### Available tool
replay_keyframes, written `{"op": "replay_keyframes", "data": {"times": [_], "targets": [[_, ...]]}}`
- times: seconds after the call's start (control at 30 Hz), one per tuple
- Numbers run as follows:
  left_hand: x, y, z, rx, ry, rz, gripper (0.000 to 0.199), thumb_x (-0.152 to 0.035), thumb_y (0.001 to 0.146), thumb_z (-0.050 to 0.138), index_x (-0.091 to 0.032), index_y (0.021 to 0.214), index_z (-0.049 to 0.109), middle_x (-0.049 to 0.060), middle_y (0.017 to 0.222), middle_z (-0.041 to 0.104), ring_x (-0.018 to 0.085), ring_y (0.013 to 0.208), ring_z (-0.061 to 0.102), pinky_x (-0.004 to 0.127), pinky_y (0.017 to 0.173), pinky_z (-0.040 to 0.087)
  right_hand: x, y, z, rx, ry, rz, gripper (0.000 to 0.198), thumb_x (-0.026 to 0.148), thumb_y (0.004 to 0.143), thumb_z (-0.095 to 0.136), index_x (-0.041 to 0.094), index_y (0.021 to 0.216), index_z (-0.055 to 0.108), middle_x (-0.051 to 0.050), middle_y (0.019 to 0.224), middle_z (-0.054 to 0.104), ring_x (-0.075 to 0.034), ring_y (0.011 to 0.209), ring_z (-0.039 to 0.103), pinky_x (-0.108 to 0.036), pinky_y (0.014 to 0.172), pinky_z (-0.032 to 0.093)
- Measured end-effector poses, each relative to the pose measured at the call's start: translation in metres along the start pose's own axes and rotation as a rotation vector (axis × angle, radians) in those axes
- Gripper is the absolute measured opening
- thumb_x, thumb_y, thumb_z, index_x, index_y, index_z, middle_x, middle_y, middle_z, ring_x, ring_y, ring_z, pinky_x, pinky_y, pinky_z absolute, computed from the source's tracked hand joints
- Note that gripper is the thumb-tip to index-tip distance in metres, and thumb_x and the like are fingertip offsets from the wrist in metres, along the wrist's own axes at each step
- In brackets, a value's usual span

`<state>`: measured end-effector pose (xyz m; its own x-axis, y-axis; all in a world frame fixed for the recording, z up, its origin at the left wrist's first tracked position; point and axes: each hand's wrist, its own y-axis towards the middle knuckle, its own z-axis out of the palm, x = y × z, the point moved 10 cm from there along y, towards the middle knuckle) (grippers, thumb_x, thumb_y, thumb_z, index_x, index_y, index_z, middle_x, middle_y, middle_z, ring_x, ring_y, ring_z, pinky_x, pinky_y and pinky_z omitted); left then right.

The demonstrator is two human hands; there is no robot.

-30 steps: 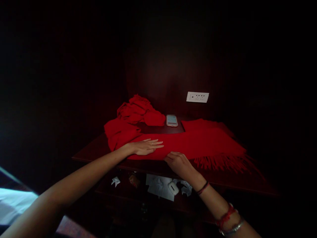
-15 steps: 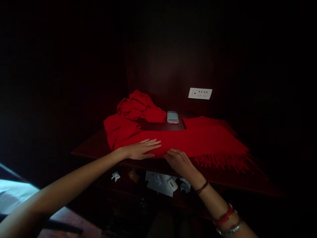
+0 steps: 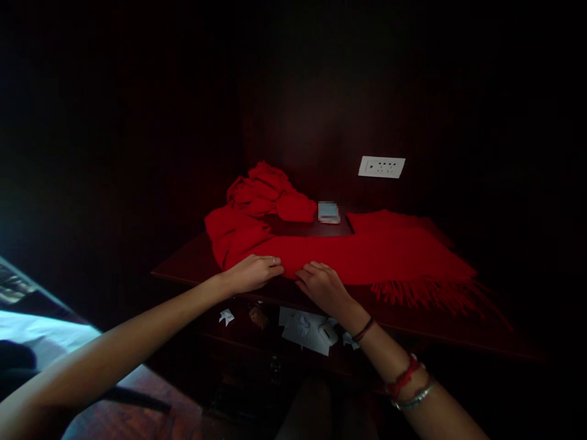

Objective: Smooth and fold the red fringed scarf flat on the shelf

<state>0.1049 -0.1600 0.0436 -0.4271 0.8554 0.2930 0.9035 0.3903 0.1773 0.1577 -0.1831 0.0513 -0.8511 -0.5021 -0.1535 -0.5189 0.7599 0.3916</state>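
Observation:
A long red scarf [image 3: 339, 253] with a fringe at its right end lies folded lengthwise along a dark wooden table. Its left part bends back into a crumpled heap by the wall. My left hand [image 3: 254, 272], with a ring on one finger, is closed on the scarf's near edge, fingers curled in. Just to the right, my right hand [image 3: 323, 284] pinches the same near edge, thumb side hidden. A small gap separates the two hands. The cloth between them lies flat, while the left bend is wrinkled.
A pixelated phone-like object [image 3: 329, 212] rests behind the scarf. On the wall is a white socket plate [image 3: 381, 167]. Below the tabletop, a shelf holds paper [image 3: 305, 330], a white case [image 3: 328, 333] and a crumpled scrap [image 3: 226, 316]. Bright light falls at lower left.
My left hand has gone from lying flat on the scarf to curled fingers at its near edge. My right hand stays at the edge. The whole view has shifted slightly.

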Motion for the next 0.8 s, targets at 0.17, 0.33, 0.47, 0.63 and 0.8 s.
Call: {"op": "replay_keyframes", "data": {"times": [0.17, 0.33, 0.47, 0.63, 0.8], "targets": [[0.0, -0.004, -0.001, -0.085, 0.009, -0.054, 0.019, -0.01, 0.081, 0.033, -0.017, 0.083, 0.051, 0.004, 0.08, 0.049, 0.014, 0.075, 0.046, 0.023, 0.064, 0.038, 0.004, 0.008, 0.007, 0.017, -0.062, -0.003, 0.014, 0.017, 0.08, 0.044, 0.017, 0.076, 0.057, -0.003, 0.073, 0.056, -0.014, 0.072, 0.048, -0.025, 0.066, 0.034], [-0.001, -0.005, -0.006, -0.11, 0.037, -0.05, 0.019, -0.011, 0.082, 0.033, -0.016, 0.083, 0.051, 0.004, 0.081, 0.048, 0.014, 0.074, 0.045, 0.023, 0.064, 0.037, 0.007, 0.004, 0.001, -0.018, -0.099, -0.027, 0.011, 0.016, 0.079, 0.046, 0.017, 0.076, 0.056, -0.004, 0.074, 0.055, -0.016, 0.074, 0.046, -0.027, 0.065, 0.032], [-0.001, -0.016, -0.006, -0.063, 0.085, 0.043, 0.019, -0.016, 0.084, 0.033, -0.017, 0.084, 0.052, 0.003, 0.079, 0.049, 0.013, 0.072, 0.046, 0.022, 0.061, 0.037, 0.011, -0.001, 0.002, 0.01, -0.101, -0.073, 0.011, 0.014, 0.079, 0.045, 0.016, 0.08, 0.056, -0.004, 0.075, 0.055, -0.016, 0.074, 0.046, -0.027, 0.066, 0.033], [0.005, -0.036, -0.001, -0.04, 0.133, 0.11, 0.023, -0.017, 0.085, 0.031, -0.018, 0.093, 0.053, 0.004, 0.08, 0.052, 0.012, 0.073, 0.047, 0.02, 0.059, 0.037, 0.006, -0.008, 0.001, 0.028, -0.089, -0.065, 0.014, 0.012, 0.079, 0.045, 0.016, 0.087, 0.055, -0.004, 0.078, 0.055, -0.015, 0.074, 0.047, -0.026, 0.067, 0.034], [-0.001, -0.039, -0.003, -0.066, 0.15, 0.172, 0.025, -0.016, 0.085, 0.031, -0.017, 0.094, 0.054, 0.004, 0.076, 0.054, 0.012, 0.069, 0.048, 0.021, 0.058, 0.037, 0.001, -0.012, 0.002, 0.048, -0.082, -0.057, 0.011, 0.012, 0.079, 0.045, 0.016, 0.081, 0.055, -0.003, 0.076, 0.055, -0.014, 0.072, 0.047, -0.024, 0.065, 0.035]]}}
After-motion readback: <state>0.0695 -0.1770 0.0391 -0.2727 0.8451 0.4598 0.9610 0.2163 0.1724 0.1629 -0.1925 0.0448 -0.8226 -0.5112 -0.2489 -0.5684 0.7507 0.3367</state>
